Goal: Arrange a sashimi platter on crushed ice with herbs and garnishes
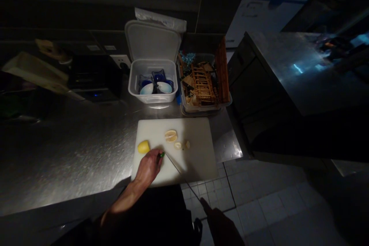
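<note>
a: where's the fruit, and what are the hands doing?

b: a rounded lemon half (143,147) lies rind up at the left of a white plastic cutting board (198,150), just beside the person's left hand (148,167). a second lemon half (170,135) sits cut face up toward the far side, its pale segments showing, with two small lemon pieces (178,145) just right of it.

a: and the fingers?

b: the left hand's fingers (155,157) look together and curled at a small green grip (162,155); whether they clamp it, the view can't tell. a thin steel knife blade (183,177) runs from that grip down to the right across the board, toward the dim right hand (219,226). that hand is mostly in shadow, one finger (204,203) reaching out near the blade's end, and the state of its fingers can't be told.

a: what's around the board?

b: it rests on a brushed stainless steel counter (72,153). beyond it stands a translucent plastic tub (152,98) holding blue and white bowls (152,84), its hinged lid (152,40) raised. to the right, a plastic bin (201,109) holds slatted wooden pieces (203,84). square white floor tiles (259,211) show past the near right corner, and a steel table (288,69) stands right.
</note>
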Tool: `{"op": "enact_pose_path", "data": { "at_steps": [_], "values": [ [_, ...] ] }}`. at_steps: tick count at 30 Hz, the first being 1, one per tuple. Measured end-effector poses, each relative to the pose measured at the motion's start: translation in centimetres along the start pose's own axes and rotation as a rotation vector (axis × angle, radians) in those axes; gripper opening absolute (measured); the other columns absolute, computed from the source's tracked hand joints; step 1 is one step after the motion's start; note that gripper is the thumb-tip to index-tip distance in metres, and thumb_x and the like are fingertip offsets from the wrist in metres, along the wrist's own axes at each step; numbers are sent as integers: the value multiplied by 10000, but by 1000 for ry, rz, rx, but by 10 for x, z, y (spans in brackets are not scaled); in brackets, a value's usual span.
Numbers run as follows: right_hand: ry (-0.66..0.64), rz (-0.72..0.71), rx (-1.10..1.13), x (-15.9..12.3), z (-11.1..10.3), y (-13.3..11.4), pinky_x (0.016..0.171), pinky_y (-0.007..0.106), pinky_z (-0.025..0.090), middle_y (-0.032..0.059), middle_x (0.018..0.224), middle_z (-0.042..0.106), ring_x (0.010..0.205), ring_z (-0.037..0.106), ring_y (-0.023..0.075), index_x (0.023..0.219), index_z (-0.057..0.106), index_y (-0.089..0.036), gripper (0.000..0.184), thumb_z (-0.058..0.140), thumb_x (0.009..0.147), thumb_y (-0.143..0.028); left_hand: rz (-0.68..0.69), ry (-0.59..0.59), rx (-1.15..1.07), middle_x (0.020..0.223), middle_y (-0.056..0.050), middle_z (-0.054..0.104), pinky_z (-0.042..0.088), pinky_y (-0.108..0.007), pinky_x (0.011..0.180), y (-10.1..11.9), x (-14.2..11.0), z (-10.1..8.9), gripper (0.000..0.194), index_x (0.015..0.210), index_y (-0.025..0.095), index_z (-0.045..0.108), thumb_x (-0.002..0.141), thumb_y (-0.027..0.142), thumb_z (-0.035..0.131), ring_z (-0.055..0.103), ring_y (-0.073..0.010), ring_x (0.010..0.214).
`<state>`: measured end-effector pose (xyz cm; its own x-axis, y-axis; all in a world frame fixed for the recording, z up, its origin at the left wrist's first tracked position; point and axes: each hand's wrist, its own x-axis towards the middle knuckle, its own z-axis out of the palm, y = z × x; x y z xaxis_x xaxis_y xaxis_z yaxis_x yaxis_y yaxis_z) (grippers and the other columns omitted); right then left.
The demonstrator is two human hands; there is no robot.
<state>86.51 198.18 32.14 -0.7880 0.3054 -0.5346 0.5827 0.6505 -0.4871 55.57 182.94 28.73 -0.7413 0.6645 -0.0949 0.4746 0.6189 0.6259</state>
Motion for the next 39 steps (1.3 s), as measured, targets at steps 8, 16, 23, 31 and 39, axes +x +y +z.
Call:
{"op": "enact_pose_path", "data": {
  "at_steps": [8,16,23,31,39],
  "values": [
    [-371,99,-158,6,-57,-37,741,364,515,137,1040,653,849,651,261,1520,296,-279,679,448,860,-226,79,35,50,849,-109,658,551,-383,805,-5,2,5,145,901,141,617,908,172,475,658,-264,853],
    [-279,-14,-209,21,-37,-28,682,284,479,102,989,646,787,624,194,1535,255,-293,772,361,811,-46,124,57,93,902,-116,678,569,-396,817,-7,1,8,156,965,128,623,921,174,481,668,-266,880],
    [-31,-102,-115,-2,-38,28,662,281,490,57,824,643,690,601,174,1499,361,-305,550,281,961,-226,210,-35,115,990,-136,674,563,-382,859,-17,4,-1,192,1041,104,616,894,132,496,656,-252,923],
    [-174,-199,-250,9,-65,9,653,306,472,63,875,614,724,606,187,1538,243,-317,660,306,907,-134,463,-315,287,1067,-112,648,519,-384,908,-13,36,-28,172,1033,166,677,897,194,576,614,-251,1016],
    [-156,-197,-203,21,-69,2,674,307,482,50,874,596,712,591,172,1540,210,-347,656,292,928,-127,533,-390,335,997,-73,663,476,-391,951,-10,49,-34,97,914,164,672,843,229,678,577,-259,1056]
  ]
}}
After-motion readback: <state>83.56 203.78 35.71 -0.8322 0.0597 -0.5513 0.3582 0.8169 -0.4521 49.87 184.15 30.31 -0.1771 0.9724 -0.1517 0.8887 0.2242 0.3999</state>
